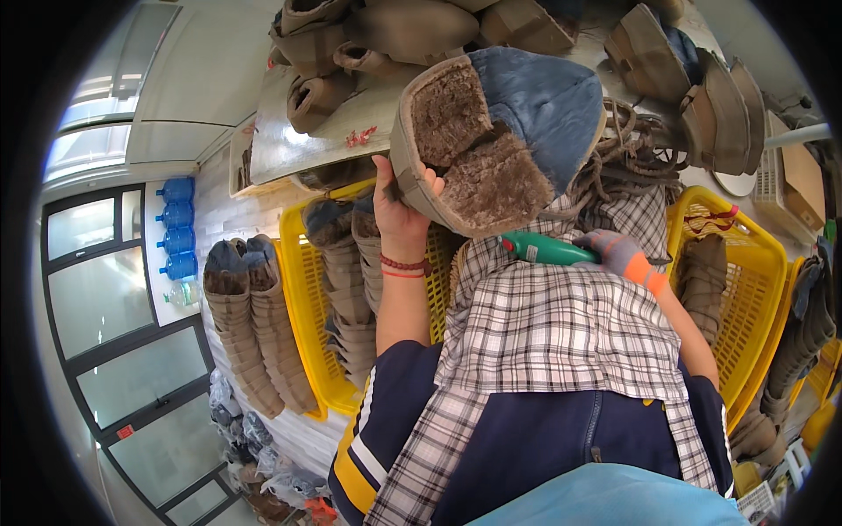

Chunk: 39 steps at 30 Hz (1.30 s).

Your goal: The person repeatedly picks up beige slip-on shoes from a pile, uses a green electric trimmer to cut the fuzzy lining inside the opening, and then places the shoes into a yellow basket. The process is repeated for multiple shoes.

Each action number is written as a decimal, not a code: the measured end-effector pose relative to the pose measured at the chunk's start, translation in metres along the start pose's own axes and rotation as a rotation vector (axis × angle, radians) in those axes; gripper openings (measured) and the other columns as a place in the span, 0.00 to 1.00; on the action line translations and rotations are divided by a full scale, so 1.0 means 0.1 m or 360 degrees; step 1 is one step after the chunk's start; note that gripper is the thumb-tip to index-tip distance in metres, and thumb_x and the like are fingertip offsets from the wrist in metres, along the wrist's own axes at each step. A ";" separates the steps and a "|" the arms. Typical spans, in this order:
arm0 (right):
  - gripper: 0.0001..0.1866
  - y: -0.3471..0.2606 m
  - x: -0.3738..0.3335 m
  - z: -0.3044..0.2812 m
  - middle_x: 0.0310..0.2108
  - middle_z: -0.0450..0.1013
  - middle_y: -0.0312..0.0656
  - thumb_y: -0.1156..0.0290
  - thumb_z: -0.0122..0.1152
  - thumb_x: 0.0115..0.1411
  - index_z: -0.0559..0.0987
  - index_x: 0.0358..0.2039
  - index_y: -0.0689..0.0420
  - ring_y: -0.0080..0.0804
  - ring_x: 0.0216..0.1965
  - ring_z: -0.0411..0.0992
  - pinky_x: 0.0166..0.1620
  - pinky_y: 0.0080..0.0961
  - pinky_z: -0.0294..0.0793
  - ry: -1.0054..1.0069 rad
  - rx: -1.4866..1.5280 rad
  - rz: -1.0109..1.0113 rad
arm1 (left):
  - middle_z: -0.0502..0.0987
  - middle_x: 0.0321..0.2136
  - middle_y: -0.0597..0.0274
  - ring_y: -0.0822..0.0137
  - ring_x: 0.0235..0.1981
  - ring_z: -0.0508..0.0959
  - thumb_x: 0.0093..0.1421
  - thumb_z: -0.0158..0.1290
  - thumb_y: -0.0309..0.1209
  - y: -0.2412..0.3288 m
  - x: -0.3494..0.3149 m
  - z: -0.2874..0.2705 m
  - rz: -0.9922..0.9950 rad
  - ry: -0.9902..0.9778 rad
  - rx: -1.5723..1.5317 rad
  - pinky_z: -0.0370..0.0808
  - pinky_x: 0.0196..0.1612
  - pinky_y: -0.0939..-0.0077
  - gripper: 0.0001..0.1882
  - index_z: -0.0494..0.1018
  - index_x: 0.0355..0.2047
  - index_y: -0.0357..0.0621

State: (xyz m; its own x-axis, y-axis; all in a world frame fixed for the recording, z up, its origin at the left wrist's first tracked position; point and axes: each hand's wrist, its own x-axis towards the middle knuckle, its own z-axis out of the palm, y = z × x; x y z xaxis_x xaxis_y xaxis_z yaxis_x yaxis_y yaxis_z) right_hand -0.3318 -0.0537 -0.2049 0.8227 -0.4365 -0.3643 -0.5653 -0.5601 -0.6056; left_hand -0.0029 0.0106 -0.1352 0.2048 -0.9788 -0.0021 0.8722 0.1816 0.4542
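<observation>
A: Far left, contents of the surroundings?
B: Blue water bottles [178, 238] in a row by the wall, then two long stacks of brown caps [235, 324] just outside a basket.

A: And that basket?
B: The left yellow basket [301, 307], slatted plastic, holds more nested caps with blue showing at the top. How deep they go cannot be told.

A: State of the hands, left first.
B: The left hand [405, 215] is bare and closed on a rim: thumb outside, fingertips curled over into the opening. It holds a fur-lined cap [519, 180] up before the person's chest, near the tabletop [294, 158], opening facing the wearer of the camera.

A: Handling?
B: Judged light and soft, with a moderately firm outer shell; pile and lining probably give under pressure. Not fragile, little slip expected. Best hold: the edge, as now, leaving the pile uncrushed.

A: Further right?
B: A green tool [545, 249] below the cap; contact between them cannot be told. The right hand [618, 256], in a grey-and-orange glove, is wrapped around its right end.

A: Last container?
B: The right yellow basket [756, 272], with a stack of brown pieces [703, 276] inside, probably caps too.
</observation>
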 end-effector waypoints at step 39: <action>0.26 -0.36 -0.64 -1.08 0.17 0.69 0.39 0.50 0.74 0.32 0.77 0.28 0.53 0.39 0.19 0.68 0.23 0.31 0.67 0.1467 -0.0560 -0.0263 | 0.73 0.46 0.53 0.56 0.47 0.73 0.64 0.42 0.36 -0.11 0.37 0.30 -0.0627 0.0664 -0.0261 0.69 0.52 0.58 0.17 0.67 0.48 0.37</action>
State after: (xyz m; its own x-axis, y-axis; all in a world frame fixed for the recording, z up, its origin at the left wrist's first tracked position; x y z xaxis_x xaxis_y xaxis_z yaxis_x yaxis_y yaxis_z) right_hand -0.3700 -0.0818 -0.0829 0.6088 -0.6266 0.4865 -0.5565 -0.7744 -0.3010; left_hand -0.0185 -0.0306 -0.1141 -0.0199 -0.8614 -0.5075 0.9683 -0.1429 0.2047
